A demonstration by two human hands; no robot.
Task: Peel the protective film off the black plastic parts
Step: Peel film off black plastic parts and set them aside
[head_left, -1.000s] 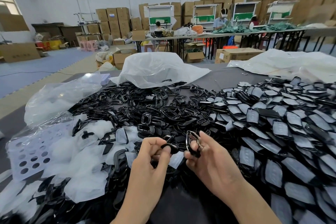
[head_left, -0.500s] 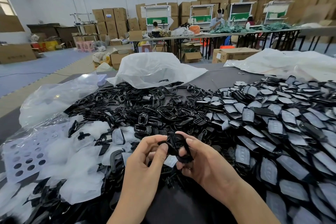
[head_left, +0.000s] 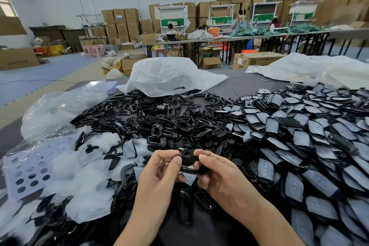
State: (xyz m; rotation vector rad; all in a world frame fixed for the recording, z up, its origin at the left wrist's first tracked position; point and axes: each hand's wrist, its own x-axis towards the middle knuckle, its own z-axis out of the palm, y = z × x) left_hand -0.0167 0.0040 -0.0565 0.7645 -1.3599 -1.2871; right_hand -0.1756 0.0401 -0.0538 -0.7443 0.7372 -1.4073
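Both hands hold one black plastic part (head_left: 189, 163) between them, low in the middle of the view. My left hand (head_left: 161, 173) pinches its left end with thumb and fingers. My right hand (head_left: 217, 173) grips its right end, fingers curled under it. A heap of bare black frame parts (head_left: 159, 118) lies beyond the hands. To the right spreads a heap of black parts with grey film on them (head_left: 299, 136). Loose whitish pieces of film (head_left: 79, 185) lie in a pile on the left.
A dark table (head_left: 239, 84) carries everything. A white plastic bag (head_left: 167, 76) sits at the back middle, a clear bag (head_left: 60, 106) at the back left, more white sheeting (head_left: 309, 68) at the back right. A perforated lilac sheet (head_left: 26, 171) lies left. People work at far tables.
My hands have come together on one part and turned it flat; a second ago the right hand held a part upright, apart from the left hand's piece.
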